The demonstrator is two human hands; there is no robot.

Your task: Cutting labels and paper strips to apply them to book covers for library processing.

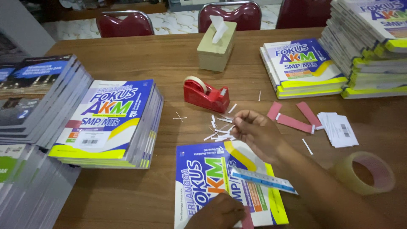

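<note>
A blue, white and yellow workbook (203,169) lies on the wooden table (169,59) in front of me. A clear blue ruler (263,180) rests across its cover. My left hand (218,214) sits curled on the book's near edge, with a pink paper strip (248,221) sticking out at its right side. My right hand (256,131) reaches over the book's far edge to a heap of small white paper scraps (218,133). Its fingertips are pinched on a thin white strip.
A red tape dispenser (205,94) and a tissue box (217,48) stand behind the scraps. More pink strips (294,121), white labels (339,129) and a tape roll (366,171) lie at right. Book stacks stand left (110,123) and far right (303,68). Red chairs (125,23) line the far side.
</note>
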